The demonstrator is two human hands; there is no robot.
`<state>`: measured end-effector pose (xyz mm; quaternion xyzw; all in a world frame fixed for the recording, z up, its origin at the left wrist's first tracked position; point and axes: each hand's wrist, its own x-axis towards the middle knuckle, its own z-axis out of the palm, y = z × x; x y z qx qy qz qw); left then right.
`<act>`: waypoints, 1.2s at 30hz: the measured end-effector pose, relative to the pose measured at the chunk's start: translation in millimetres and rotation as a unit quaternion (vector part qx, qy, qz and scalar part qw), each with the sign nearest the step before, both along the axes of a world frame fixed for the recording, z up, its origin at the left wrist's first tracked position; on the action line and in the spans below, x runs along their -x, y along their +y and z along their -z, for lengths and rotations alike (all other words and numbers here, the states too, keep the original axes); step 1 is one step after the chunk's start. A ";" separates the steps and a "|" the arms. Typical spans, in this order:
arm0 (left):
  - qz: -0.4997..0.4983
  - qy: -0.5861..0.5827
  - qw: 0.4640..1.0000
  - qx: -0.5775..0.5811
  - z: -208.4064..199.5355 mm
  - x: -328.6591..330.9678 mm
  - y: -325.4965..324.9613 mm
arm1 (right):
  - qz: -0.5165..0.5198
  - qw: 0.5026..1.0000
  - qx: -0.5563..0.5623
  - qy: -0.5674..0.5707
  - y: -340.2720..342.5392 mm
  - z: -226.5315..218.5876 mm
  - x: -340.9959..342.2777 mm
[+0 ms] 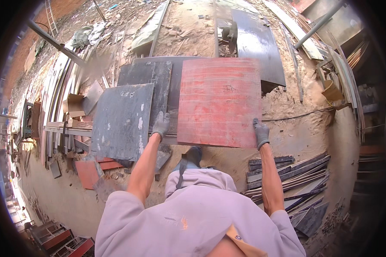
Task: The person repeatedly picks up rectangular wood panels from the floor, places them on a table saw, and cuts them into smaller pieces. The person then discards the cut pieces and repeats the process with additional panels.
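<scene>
My two gloved hands are set wide apart, with the red board (221,103) lying between them, straight ahead of me and a little to my right. It is close to square, so I can't call either way its long axis with any certainty; its sides run away from me and its near edge crosses in front of my body. My right hand (261,134) is the nearer one: it is clamped on the board's right edge, toward the near corner, thumb side up. My left hand (161,124) isn't on the red board at all. It lies off to the left of it, past a strip of the dark sheet (174,103) underneath, with its fingers pointing forward on the near part of the black board (162,77); I can't tell whether they grip that board or only rest on it. The grey board (120,122) with pale scuffs is just left of that hand and overlaps the black one. So the red board's left edge stands free of my hands, and my left hand would have to reach rightward to touch it.
</scene>
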<state>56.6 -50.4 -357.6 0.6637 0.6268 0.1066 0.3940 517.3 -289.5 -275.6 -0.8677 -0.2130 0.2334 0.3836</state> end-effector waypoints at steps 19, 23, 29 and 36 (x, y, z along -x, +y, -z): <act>0.102 0.099 0.989 -0.047 -37.0 -23.6 -18.5 | -0.055 0.994 0.085 -0.044 67.7 74.7 6.1; 0.133 0.099 0.984 -0.056 -31.6 -25.5 -15.0 | -0.043 0.998 0.006 0.041 72.9 89.9 23.5; 0.174 0.140 0.974 -0.043 -26.0 -31.8 -16.5 | -0.175 0.977 0.121 0.027 63.9 102.8 7.0; 0.230 0.247 0.938 -0.078 -21.9 -20.1 -30.5 | -0.271 0.916 0.296 0.032 91.4 38.0 6.8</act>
